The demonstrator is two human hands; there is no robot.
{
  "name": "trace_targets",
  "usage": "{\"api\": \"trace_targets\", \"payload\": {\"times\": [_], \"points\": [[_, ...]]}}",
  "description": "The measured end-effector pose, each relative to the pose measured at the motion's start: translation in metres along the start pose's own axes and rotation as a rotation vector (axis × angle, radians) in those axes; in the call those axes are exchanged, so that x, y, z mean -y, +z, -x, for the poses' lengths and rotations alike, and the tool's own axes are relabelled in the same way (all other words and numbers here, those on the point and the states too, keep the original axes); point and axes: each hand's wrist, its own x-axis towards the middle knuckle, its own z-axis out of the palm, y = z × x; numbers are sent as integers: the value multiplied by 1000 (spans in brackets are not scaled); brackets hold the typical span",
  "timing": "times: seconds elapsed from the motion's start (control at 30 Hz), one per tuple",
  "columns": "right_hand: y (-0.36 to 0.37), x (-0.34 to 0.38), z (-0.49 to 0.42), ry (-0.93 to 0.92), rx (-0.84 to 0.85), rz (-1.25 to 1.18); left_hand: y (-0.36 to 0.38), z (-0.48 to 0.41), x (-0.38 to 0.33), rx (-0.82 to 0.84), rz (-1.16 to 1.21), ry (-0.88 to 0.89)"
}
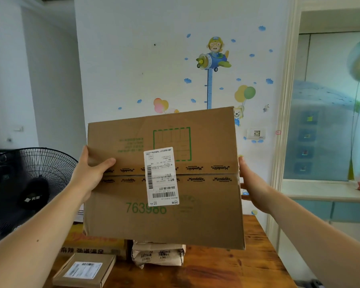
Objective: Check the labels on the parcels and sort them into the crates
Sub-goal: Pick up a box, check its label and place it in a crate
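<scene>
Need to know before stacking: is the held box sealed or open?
The box is shut on this face: flaps meet, tape runs along the seam, the label lies across it.

A stickered white wall [133,59] backs a wooden table [258,258], black fan [48,165] left, frosted window [324,125] right.
</scene>
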Motion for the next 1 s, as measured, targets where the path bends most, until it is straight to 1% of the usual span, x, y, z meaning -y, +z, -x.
{"api": "trace_targets", "payload": {"times": [0.07, 0.13, 0.2, 0.3, 0.37, 0.43, 0.5, 0.63, 0.7, 0.83, 1.0], "points": [[1, 0, 1, -33, -21, 14, -3, -4, -3, -5, -2, -1], [3, 2, 2, -28, -21, 5, -3, -6, -3, 0, 16, -16], [4, 5, 3, -1, 12, -19, -2, -6, -1, 5, 18, -12], [4, 9, 4, -27, 70, -21, -1, -3, 5, -5, -6, -7], [3, 10, 2, -57, 34, -22, -2, -3, 6, -37, -31, -2], [2, 9, 1, -60, -8, -31, 0, -1, 3, -67, -92, 23], [4, 8, 0, -62, -12, -36, 4, 1, 0, -89, -190, 48], [10, 9, 3, -84, 17, -155, 15, 6, -10, -98, -451, 9], [10, 6, 2, -93, 8, -184, 18, 7, -11, -94, -524, -4], [11, 3, 2, -113, 22, -176, 20, 6, -13, -73, -606, -13], [13, 5, 6, -186, 33, -200, 24, 7, -20, -83, -614, -25]]}}
